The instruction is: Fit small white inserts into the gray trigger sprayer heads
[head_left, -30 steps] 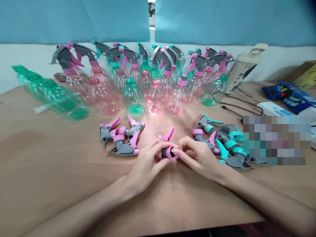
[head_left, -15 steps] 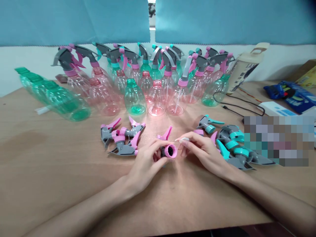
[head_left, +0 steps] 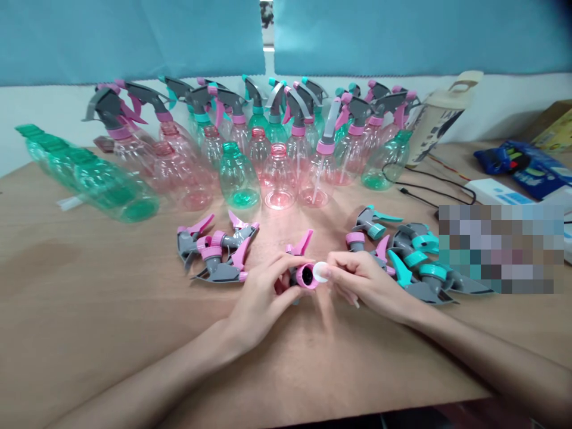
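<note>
My left hand (head_left: 268, 289) is closed around a grey and pink trigger sprayer head (head_left: 302, 276), its pink collar facing right with the dark opening showing. Between thumb and fingers, my right hand (head_left: 364, 280) pinches a small white disc (head_left: 320, 272), a gasket by its look, right beside the collar's rim. Whether the disc touches the rim I cannot tell. To the left of my hands lie several pink and grey sprayer heads (head_left: 218, 268). On the right, near my right wrist, is a pile of turquoise and grey sprayer heads (head_left: 432, 280), with some pink ones among them.
Behind my hands stand rows of pink bottles (head_left: 280, 182) and green bottles (head_left: 240, 179), several topped with sprayers. More green bottles (head_left: 129, 190) lean at the left. A tumbler (head_left: 435, 125), a black cable (head_left: 429, 192) and a blue packet (head_left: 536, 173) occupy the right side.
My right hand has turned and brought the white disc left and down to the collar, its flat face now showing. The left hand keeps its hold on the sprayer head. The view has shifted slightly.
</note>
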`<state>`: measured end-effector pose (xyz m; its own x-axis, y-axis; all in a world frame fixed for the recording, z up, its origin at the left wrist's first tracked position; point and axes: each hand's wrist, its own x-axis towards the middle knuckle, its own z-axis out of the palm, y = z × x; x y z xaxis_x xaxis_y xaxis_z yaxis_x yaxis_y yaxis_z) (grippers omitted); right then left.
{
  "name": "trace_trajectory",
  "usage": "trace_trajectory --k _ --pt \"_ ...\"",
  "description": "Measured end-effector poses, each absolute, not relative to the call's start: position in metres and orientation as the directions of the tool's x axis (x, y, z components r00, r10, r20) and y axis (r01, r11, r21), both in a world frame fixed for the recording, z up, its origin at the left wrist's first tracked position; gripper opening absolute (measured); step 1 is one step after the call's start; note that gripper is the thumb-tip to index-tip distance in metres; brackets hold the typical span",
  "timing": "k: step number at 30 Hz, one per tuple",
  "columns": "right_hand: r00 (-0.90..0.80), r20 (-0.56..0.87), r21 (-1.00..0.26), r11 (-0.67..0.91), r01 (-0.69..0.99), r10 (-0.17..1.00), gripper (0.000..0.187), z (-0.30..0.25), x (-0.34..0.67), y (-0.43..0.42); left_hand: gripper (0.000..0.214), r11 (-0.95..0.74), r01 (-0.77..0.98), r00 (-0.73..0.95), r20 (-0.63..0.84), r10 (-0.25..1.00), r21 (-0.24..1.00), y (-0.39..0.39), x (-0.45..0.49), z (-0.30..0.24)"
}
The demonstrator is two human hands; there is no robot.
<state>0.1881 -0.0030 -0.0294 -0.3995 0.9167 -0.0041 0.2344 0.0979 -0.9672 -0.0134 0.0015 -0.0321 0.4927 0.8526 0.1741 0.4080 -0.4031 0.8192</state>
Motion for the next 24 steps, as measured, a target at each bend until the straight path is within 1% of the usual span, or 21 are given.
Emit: trace_trajectory --k 5,10,13,15,16,18,19,21,24 --pt "-0.496 -0.049 -0.974 0.068 0.215 0.867 0.043 -0.029 0.183 -0.006 0.03 -0.438 0.433 0.522 0.177 0.834 0.788 0.001 -0.014 -0.034" --pt "-0.474 -0.032 -0.963 0.1 0.25 0.88 0.044 -0.035 0.18 -0.005 0.031 -0.446 0.404 0.546 0.18 0.818 0.799 0.0 -0.014 -0.035" --pt "-0.458 0.036 -0.955 0.165 0.245 0.888 0.048 -0.039 0.181 -0.003 0.031 -0.432 0.387 0.556 0.168 0.814 0.815 0.0 -0.013 -0.034" --pt "-0.413 0.114 -0.934 0.239 0.266 0.904 0.052 -0.04 0.183 -0.001 0.032 -0.423 0.376 0.558 0.163 0.814 0.824 -0.001 -0.013 -0.033" --pt "-0.373 0.144 -0.919 0.264 0.292 0.916 0.051 -0.039 0.185 0.0 0.033 -0.421 0.373 0.558 0.162 0.814 0.827 -0.001 -0.013 -0.033" --pt "-0.304 0.18 -0.897 0.283 0.34 0.936 0.043 -0.035 0.188 0.002 0.034 -0.417 0.373 0.555 0.161 0.816 0.829 -0.002 -0.013 -0.032" --pt "-0.296 0.189 -0.891 0.29 0.349 0.936 0.037 -0.031 0.19 0.002 0.034 -0.417 0.373 0.554 0.161 0.817 0.829 -0.002 -0.014 -0.032" --pt "-0.34 0.198 -0.883 0.318 0.344 0.919 0.027 -0.024 0.193 0.002 0.033 -0.414 0.374 0.551 0.16 0.819 0.83 -0.002 -0.014 -0.032" --pt "-0.45 0.189 -0.854 0.372 0.363 0.873 0.016 -0.015 0.196 0.0 0.032 -0.411 0.382 0.545 0.157 0.823 0.828 -0.001 -0.014 -0.032"
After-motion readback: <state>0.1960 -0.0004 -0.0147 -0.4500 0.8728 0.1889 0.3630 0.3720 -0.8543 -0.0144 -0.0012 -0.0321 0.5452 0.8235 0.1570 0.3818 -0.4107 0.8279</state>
